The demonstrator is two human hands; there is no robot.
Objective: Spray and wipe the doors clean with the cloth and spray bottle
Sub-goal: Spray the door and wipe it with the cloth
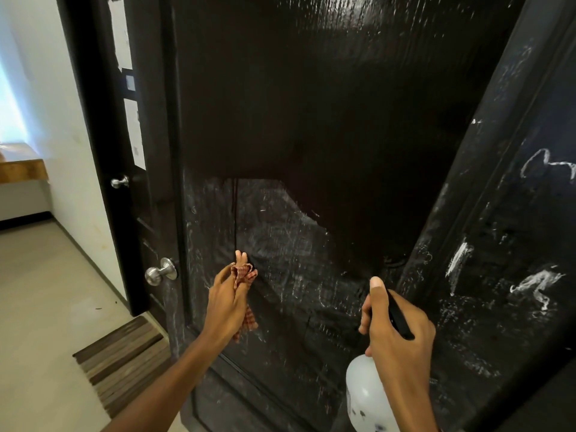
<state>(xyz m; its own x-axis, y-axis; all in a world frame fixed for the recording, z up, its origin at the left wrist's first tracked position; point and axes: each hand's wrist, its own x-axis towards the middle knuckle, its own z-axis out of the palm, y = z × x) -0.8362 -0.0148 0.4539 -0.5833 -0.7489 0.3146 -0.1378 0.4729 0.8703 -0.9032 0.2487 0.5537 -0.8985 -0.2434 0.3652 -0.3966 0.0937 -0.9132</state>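
My left hand (pixel 229 302) grips a bunched red checked cloth (pixel 244 275). Its folds poke out above my fingers and a tail hangs below my palm, close against the black door (pixel 311 120); I cannot tell whether it touches. My right hand (pixel 396 335) is curled round the black spray head of the spray bottle (pixel 367 397), thumb raised, nozzle towards the door. The bottle's cloudy white body hangs below that hand. It carries a few dark marks too blurred to read, and I cannot tell how much liquid is in it. Above both hands the door is dark and glossy; around and below them it is smeared with white chalky streaks. Right of my right hand, a second dark panel (pixel 514 244) bears white scribbles that form no letters I can read. Just left of my left hand sits a silver knob (pixel 160 272). Farther left and above, another dark door (pixel 103 120) has 2 white paper sheets (pixel 135 134), print too small to read. Below my left hand lies a striped mat (pixel 124 360) on the pale floor (pixel 46 291).
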